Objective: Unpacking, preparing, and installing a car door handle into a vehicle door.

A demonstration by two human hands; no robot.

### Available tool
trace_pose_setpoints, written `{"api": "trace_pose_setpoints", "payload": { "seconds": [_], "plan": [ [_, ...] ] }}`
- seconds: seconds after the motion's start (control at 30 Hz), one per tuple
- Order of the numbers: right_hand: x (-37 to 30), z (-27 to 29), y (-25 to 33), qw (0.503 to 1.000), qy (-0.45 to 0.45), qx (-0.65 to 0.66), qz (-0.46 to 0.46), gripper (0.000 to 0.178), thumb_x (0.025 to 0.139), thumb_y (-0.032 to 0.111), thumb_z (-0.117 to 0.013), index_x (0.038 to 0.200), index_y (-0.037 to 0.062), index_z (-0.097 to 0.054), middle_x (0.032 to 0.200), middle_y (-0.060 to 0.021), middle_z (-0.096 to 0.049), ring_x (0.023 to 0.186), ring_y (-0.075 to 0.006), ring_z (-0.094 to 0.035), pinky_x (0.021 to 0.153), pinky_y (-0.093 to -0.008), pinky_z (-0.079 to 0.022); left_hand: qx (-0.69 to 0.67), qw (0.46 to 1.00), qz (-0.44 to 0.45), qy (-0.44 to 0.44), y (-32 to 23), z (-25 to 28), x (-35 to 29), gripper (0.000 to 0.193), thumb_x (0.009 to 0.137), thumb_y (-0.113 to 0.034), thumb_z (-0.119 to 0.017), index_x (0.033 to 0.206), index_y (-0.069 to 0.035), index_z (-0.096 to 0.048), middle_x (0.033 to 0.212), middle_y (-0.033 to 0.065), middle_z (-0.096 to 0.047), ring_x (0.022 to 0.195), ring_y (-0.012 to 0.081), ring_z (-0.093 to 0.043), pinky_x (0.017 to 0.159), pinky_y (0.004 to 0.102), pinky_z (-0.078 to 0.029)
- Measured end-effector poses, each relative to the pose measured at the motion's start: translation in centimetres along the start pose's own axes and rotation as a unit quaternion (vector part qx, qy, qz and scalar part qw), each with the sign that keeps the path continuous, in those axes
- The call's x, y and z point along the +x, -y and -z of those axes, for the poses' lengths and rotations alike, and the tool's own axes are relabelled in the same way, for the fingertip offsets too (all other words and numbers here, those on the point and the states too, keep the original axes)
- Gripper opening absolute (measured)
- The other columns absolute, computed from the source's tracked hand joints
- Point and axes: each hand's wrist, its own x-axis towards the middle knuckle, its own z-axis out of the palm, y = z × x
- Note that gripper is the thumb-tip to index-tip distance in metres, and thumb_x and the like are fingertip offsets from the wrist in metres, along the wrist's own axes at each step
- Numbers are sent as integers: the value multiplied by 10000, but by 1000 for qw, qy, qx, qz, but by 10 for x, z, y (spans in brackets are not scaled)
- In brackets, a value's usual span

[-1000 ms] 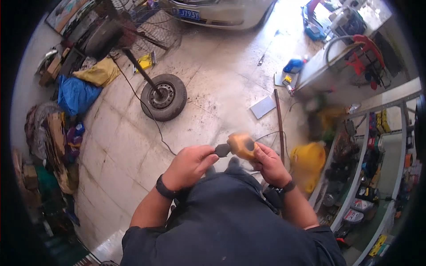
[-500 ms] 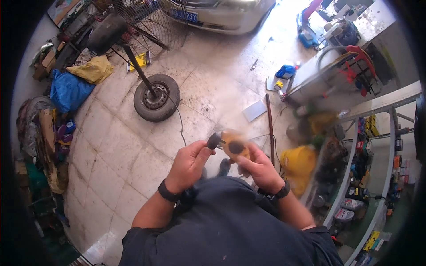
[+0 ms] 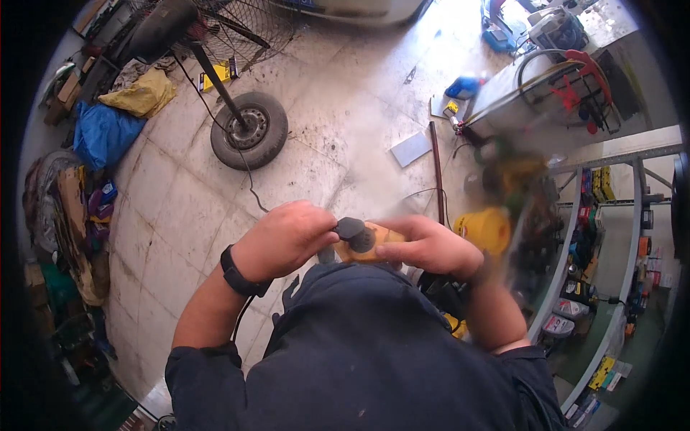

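The person's left hand and right hand meet in front of the chest, with a small tool between them. Ahead on the tiled floor lies a wheel. A bucket stands right of the hands, beside the shelves.

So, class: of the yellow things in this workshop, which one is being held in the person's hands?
The small orange-yellow part with a dark round cap, gripped between both hands; the yellow bucket and yellow sack lie on the floor.
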Motion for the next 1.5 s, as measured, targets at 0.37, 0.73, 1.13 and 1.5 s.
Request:
{"api": "trace_pose_setpoints", "payload": {
  "seconds": [0.37,0.73,1.13,1.5],
  "plan": [
    [7,-5,9,997,68,41,-5,513,978,259,-648,1388,-28,-539,1001,4,-631,804,-51,-529,713,-221,-465,-47,999,-12,3,-4,13,-4,149,924,-176,-647,977,-39,-624,869,138,-612,876,359,-565,788,443,-465],
    [20,-13,11,984,98,122,-89,490,995,265,-611,1379,-32,-545,994,9,-630,773,-41,-517,658,-202,-435,7,999,-27,43,14,19,-25,149,931,-192,-641,948,-50,-598,846,134,-593,842,357,-557,761,436,-460],
    [16,-27,34,993,55,82,-66,484,987,276,-612,1379,-2,-557,903,17,-616,708,-37,-507,582,-198,-386,-54,996,-52,-57,13,17,-30,127,906,-126,-652,969,-30,-599,848,136,-578,815,361,-550,722,439,-453],
    [11,-28,12,994,54,70,-70,480,979,269,-604,1358,-23,-567,890,12,-611,694,-51,-518,578,-199,-400,33,995,-87,-28,7,12,-32,162,851,-134,-709,938,-67,-590,829,91,-580,819,315,-556,742,413,-446]
  ]
}}
